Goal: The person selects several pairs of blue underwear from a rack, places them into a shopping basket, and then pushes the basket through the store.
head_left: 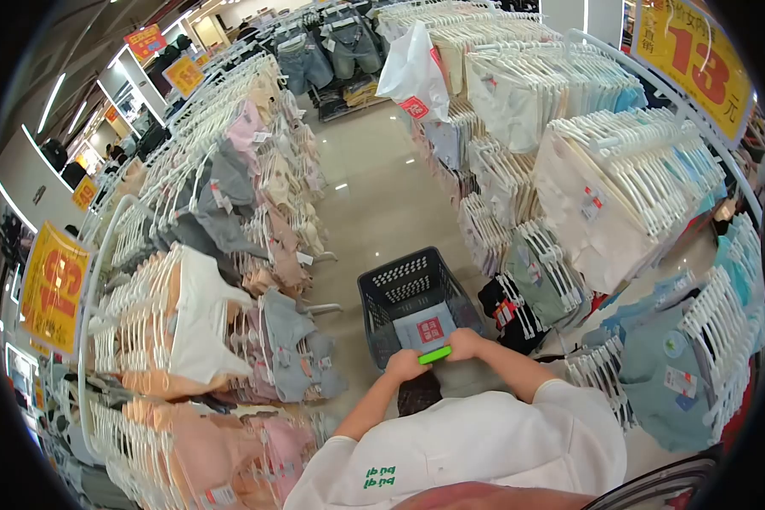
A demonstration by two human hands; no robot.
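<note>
A dark perforated shopping basket (372, 308) stands in the aisle in front of me, with a pale grey packet (410, 331) bearing a red label inside. Its bright green handle (434, 355) reaches toward my body. Closed round the left end of this handle is my left hand (405, 365). My right hand (463, 345) wraps round the right end. Both arms stretch forward from a white top, and the fingertips are partly hidden.
Racks of hung garments line both sides; a white bra (204, 319) hangs left, pale underwear (582, 204) right. A white bag (415, 72) hangs on the right rack. Yellow price signs (55, 287) flank the aisle. Tiled floor (361, 195) runs ahead to denim shorts (348, 47).
</note>
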